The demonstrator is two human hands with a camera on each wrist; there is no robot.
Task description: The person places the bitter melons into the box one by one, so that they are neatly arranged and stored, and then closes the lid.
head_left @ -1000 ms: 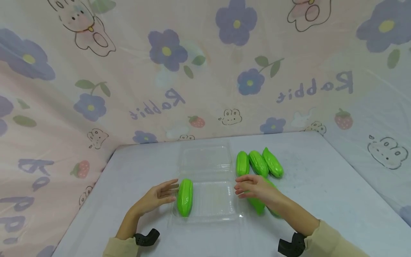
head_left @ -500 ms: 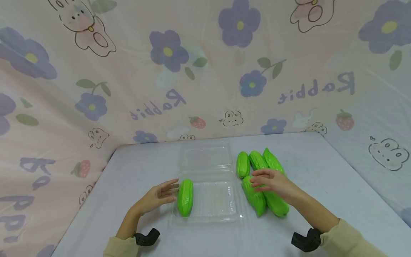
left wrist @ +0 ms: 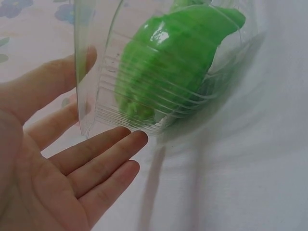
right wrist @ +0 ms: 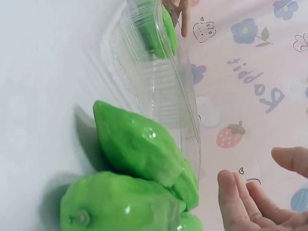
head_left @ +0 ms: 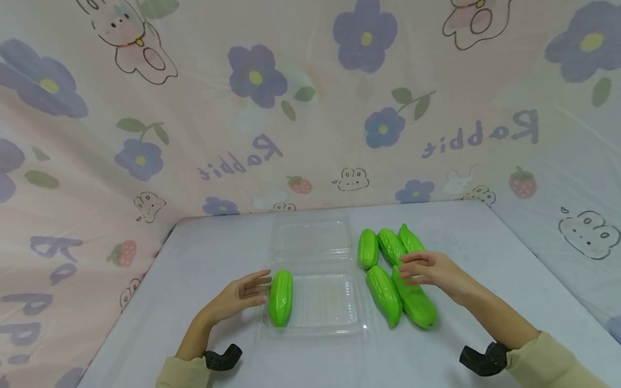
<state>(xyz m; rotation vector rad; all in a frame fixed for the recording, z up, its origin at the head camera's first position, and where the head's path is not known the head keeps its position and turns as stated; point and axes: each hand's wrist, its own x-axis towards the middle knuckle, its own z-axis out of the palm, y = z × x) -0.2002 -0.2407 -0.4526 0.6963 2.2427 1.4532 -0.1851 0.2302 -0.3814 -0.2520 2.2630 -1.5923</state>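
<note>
One glossy, ribbed green gourd [head_left: 281, 299] lies lengthwise at the left side of a clear plastic clamshell box [head_left: 358, 310]. My left hand [head_left: 237, 296] is beside the box's left edge, fingers loosely extended and holding nothing. In the left wrist view, its fingertips [left wrist: 139, 139] are close to the box wall; whether they touch it I cannot tell. My right hand [head_left: 439, 272], empty with relaxed fingers, hovers over a group of loose gourds right of the box. A front gourd [head_left: 384, 296] lies beside a larger gourd [head_left: 419, 310], whose upper end the right fingers partly cover.
The clear lid [head_left: 310, 237] lies folded back behind the box. More gourds lie in a back row, among them a short one [head_left: 368, 249] near the lid. A white cloth covers the table [head_left: 218, 242]; a patterned curtain [head_left: 310, 108] hangs behind it.
My right hand has moved rightward, away from the box's right edge, and uncovered the front gourds. My left hand and the gourd in the box have stayed put.
</note>
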